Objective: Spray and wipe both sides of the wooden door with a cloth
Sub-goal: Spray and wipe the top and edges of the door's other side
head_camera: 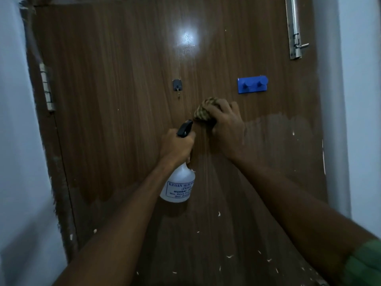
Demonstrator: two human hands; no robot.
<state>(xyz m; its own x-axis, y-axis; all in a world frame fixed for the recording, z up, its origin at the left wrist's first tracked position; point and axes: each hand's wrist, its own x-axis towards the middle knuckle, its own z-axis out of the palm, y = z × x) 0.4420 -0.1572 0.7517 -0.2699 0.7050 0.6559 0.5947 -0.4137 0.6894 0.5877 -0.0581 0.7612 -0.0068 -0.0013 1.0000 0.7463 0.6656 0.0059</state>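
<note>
The brown wooden door [115, 96] fills the view, closed in its frame. My left hand [176, 145] grips the neck of a white spray bottle [179, 185] with a black nozzle pointing up at the door. My right hand [227, 124] presses a bunched, patterned cloth [203, 110] flat against the door at mid height, just right of the nozzle. A paler patch of the surface spreads to the right of the cloth.
A blue double hook [252, 84] and a small dark hook [177, 87] are fixed above the cloth. A metal bolt latch [294, 32] runs down the upper right. A hinge [47, 87] sits on the left edge. White walls flank the door.
</note>
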